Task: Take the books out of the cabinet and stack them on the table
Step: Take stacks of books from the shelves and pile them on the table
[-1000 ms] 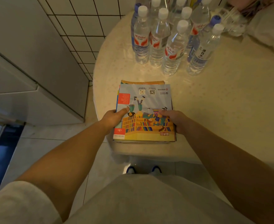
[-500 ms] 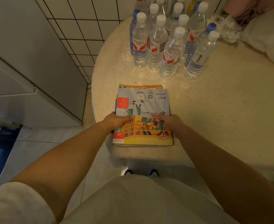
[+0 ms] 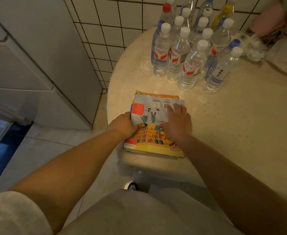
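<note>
Books in a small stack (image 3: 153, 126), the top one a thin paperback with a pale grey and orange illustrated cover, lay flat at the near left edge of the round cream table (image 3: 224, 133), and an orange-edged book beneath showed along the far side. Going from the left, we saw a white cabinet (image 3: 37, 65) standing against a wall of white tiles with dark grout (image 3: 108, 31), well apart from the stack. Our left hand (image 3: 123, 126) gripped the left edge of the stack, thumb lying on the cover and the fingers curled over the side, where we could not see them. Beside it, our right hand (image 3: 177, 123) rested flat on the top cover, fingers straight and spread, reaching toward the far right corner near the printed codes. Beyond the stack, toward the wall, stood a cluster of clear plastic water bottles (image 3: 186, 53) with white caps, upright and touching one another. Further right lay a crumpled clear plastic wrapper (image 3: 252, 46), and pale cloth (image 3: 285, 60) lay at the table's far right edge.
</note>
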